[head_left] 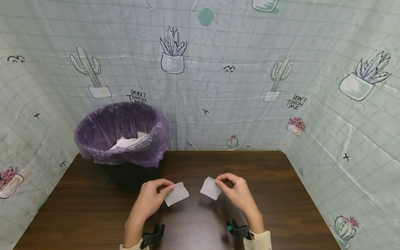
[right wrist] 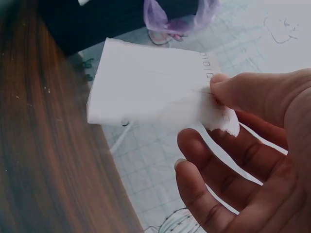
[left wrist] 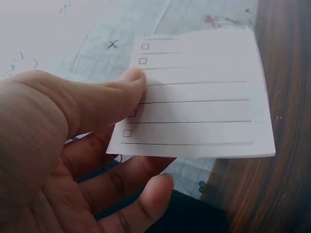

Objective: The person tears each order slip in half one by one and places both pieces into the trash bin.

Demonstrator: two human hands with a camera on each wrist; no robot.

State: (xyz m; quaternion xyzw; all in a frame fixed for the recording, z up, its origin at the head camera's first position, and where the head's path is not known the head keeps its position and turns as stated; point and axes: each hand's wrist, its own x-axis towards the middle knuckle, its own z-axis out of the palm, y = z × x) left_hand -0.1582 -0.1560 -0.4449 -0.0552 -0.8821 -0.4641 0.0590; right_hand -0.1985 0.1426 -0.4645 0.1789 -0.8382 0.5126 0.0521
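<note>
My left hand (head_left: 151,196) pinches a small piece of lined paper (head_left: 176,194) between thumb and fingers. In the left wrist view that paper (left wrist: 199,97) shows printed lines and small checkboxes along its left side. Across a narrow gap, my right hand (head_left: 239,194) pinches a second piece of lined paper (head_left: 210,188) by its edge. The right wrist view shows this piece (right wrist: 150,82) with a ragged torn edge near the fingers and a column of checkboxes. Both pieces are held just above the table, apart from each other.
A black bin (head_left: 131,175) with a purple plastic liner (head_left: 156,142) stands at the back left of the dark wooden table (head_left: 265,180). White paper (head_left: 126,142) lies inside it. A cactus-print cloth (head_left: 200,80) hangs around the back and sides.
</note>
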